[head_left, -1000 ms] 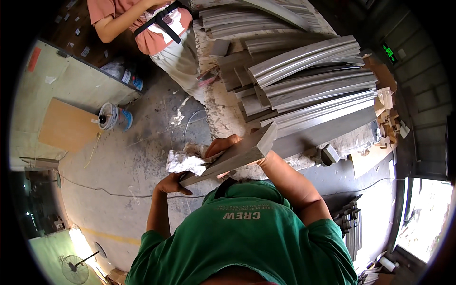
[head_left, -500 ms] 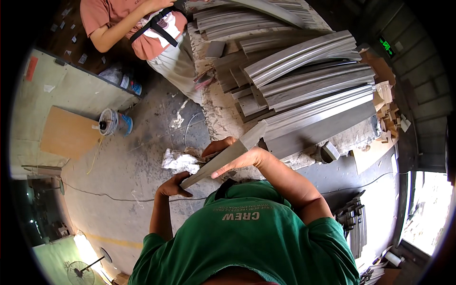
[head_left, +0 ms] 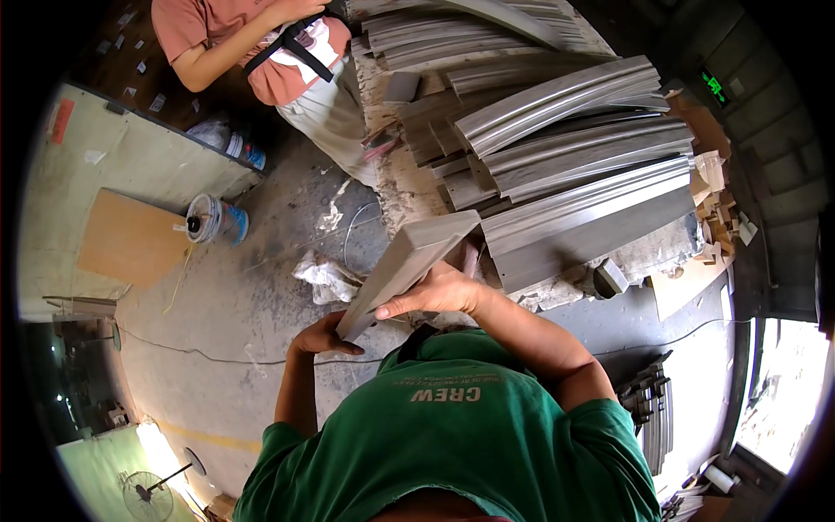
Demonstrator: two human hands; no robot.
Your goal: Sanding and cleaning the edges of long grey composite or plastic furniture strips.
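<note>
The person in the green shirt holds one grey wooden board (head_left: 407,265) in both hands. The left hand (head_left: 323,335) grips the near, low end from below, fingers curled under it. The right hand (head_left: 435,291) is wrapped over the top of the board, a bit farther up, thumb on one side and fingers on the other. The board tilts up and away, and its far end reaches over the near edge of the pile.

To do this well, I think both hands should stay snug, one at the end and one near the middle, so the long board does not tip or twist. The low end should not be let drop. The board looks stiff and a bit heavy, with flat sides and sharp straight corners, so fingers should keep off the edges.

The floor (head_left: 217,296) is rough grey concrete, dusty and stained. A crumpled white rag (head_left: 323,277) lies on it just left of the board. A thin cable (head_left: 174,346) runs across it.

Farther out is a big pile of mouldings (head_left: 574,148). They are long, grey, curved like bows, with grooves along them. Small wood offcuts (head_left: 718,209) sit at the right edge of the pile.

Left of that stands a small bucket (head_left: 216,219) beside a flat brown board (head_left: 130,237). At the far side another person (head_left: 278,52) in a pink top stands by the pile.
</note>
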